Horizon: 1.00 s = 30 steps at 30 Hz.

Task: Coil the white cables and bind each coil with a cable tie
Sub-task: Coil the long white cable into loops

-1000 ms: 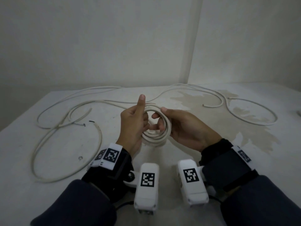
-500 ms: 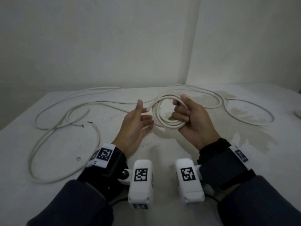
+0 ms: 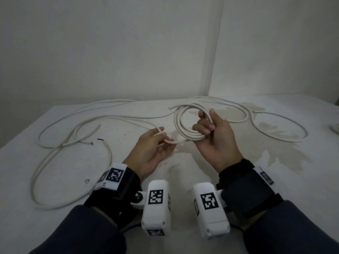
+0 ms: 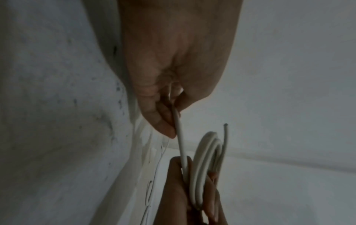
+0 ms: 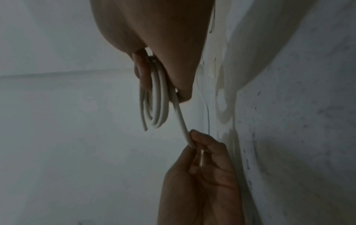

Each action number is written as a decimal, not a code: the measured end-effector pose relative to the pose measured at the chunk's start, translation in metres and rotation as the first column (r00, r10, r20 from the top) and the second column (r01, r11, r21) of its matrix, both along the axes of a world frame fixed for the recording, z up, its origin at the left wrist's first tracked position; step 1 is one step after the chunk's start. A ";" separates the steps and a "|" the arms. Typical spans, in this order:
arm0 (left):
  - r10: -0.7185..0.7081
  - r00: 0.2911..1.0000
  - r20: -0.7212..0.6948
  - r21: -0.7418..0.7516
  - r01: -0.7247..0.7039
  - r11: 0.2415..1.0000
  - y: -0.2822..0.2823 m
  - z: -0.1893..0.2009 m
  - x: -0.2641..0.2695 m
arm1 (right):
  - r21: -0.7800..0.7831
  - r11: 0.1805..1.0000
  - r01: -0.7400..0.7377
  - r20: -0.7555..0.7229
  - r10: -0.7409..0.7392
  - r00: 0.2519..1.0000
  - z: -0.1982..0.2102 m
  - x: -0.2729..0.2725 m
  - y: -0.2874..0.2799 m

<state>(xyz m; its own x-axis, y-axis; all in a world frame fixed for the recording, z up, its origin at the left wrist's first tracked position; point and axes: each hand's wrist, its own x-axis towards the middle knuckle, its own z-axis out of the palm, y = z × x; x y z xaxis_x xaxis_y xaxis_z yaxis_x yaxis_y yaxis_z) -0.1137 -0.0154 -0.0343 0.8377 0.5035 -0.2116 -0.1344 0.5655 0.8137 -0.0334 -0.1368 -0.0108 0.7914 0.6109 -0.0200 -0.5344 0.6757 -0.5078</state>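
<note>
My right hand [image 3: 207, 123] holds a coil of white cable [image 3: 180, 125] upright above the table, fingers through the loop and thumb on top. A short cut end [image 3: 169, 108] sticks out at the coil's upper left. My left hand [image 3: 163, 137] pinches the strand [image 3: 172, 142] that leaves the bottom of the coil. In the left wrist view the strand [image 4: 180, 144] runs from my fingertips [image 4: 167, 130] to the coil [image 4: 204, 167]. In the right wrist view the coil [image 5: 156, 99] hangs from my right hand and the strand [image 5: 181, 121] leads to the left hand [image 5: 202, 164].
More loose white cable lies in wide loops on the left of the white table [image 3: 73, 132] and on the right [image 3: 275, 125]. A small black piece [image 3: 100, 139] lies near a cut cable end. Stains mark the table at the right. Walls stand close behind.
The coil went from both hands into the right hand alone and moved up and to the right. The left hand let go of the coil and now pinches the trailing strand.
</note>
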 end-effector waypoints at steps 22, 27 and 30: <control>-0.014 0.985 0.171 0.237 -0.027 0.971 -0.003 0.002 -0.002 | -0.280 0.951 -0.132 0.045 0.150 0.988 -0.011 0.008 0.000; -0.093 0.961 0.259 -0.024 0.103 0.994 -0.002 0.005 -0.001 | -0.193 0.960 -0.203 0.010 0.208 0.978 -0.010 0.002 0.002; -0.107 0.934 0.342 -0.138 0.163 0.977 -0.001 0.006 0.000 | -0.113 0.965 -0.235 -0.002 0.236 0.972 -0.007 -0.005 0.004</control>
<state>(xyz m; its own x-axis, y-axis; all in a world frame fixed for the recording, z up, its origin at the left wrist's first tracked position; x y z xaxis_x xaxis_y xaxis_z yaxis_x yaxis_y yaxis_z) -0.1133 -0.0168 -0.0283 0.9315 0.3633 0.0207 -0.2936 0.7167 0.6326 -0.0381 -0.1329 -0.0174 0.6260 0.7745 -0.0906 -0.6654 0.4701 -0.5798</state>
